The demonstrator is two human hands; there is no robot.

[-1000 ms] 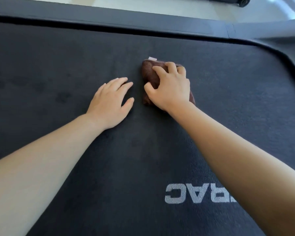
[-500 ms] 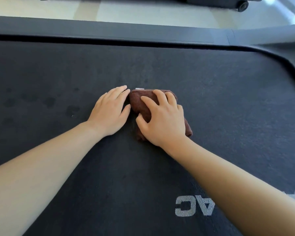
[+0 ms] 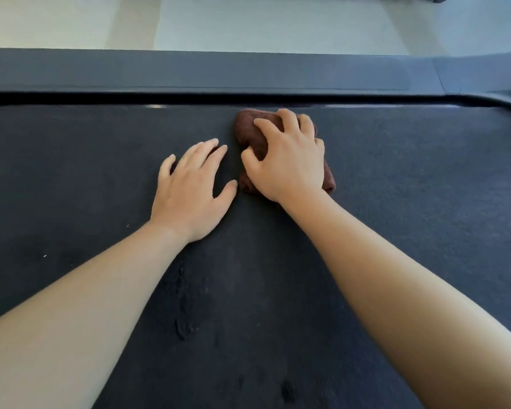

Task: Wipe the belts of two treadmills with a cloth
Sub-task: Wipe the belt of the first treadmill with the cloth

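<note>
A dark treadmill belt (image 3: 410, 202) fills most of the view. On it lies a bunched brown cloth (image 3: 248, 129), close to the belt's far edge. My right hand (image 3: 286, 160) lies on top of the cloth with its fingers curled into the fabric, covering most of it. My left hand (image 3: 192, 187) rests flat on the belt just left of the cloth, fingers straight and spread, holding nothing.
A grey side rail (image 3: 189, 72) runs along the far edge of the belt, curving at the right (image 3: 499, 98). Beyond it is pale floor (image 3: 248, 22). Faint smudges mark the belt near me (image 3: 186, 329).
My right hand has pushed the cloth away from me, up to the belt's far edge. The view has shifted, so the white lettering on the belt is out of sight.
</note>
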